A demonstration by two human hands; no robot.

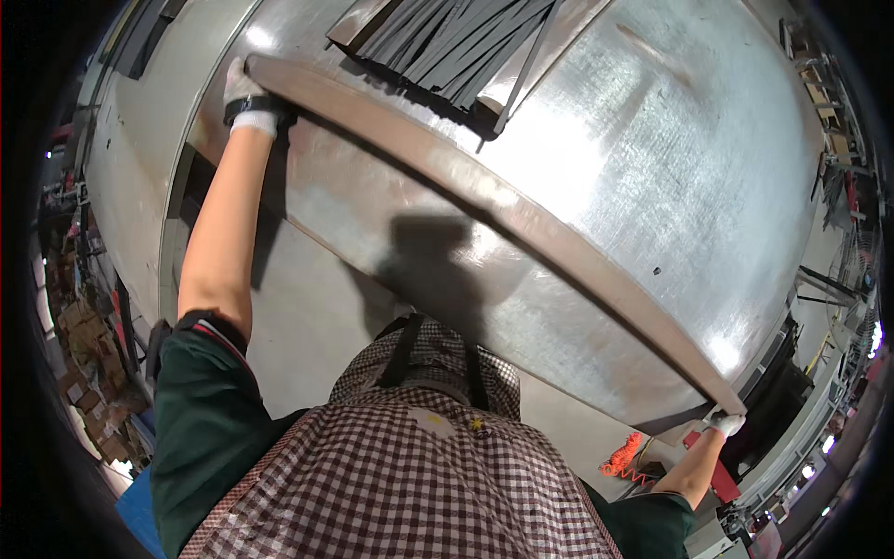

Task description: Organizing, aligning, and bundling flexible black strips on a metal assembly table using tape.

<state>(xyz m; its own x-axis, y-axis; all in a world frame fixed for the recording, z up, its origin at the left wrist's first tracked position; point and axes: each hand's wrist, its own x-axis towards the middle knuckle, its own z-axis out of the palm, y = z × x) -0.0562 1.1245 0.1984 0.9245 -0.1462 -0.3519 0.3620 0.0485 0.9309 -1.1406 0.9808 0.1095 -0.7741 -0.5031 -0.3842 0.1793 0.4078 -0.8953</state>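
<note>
While the long brown bar (pixel 503 200) runs diagonally across the shiny metal desk (pixel 708 186), from upper left to lower right, a white-gloved hand is at each end of it. The left hand (pixel 243 91), with a black band (pixel 245 108) at its wrist, has its fingers closed on the upper end; the right hand (pixel 727 424) has its fingers bent around the lower end, too small to show how tightly. Whether the bar touches the desk or is lifted slightly, I cannot tell. Beyond it, near the upper edge, lies a bundle of dark strips (pixel 456 42). An orange coiled cord (pixel 621 456) is near the right forearm.
</note>
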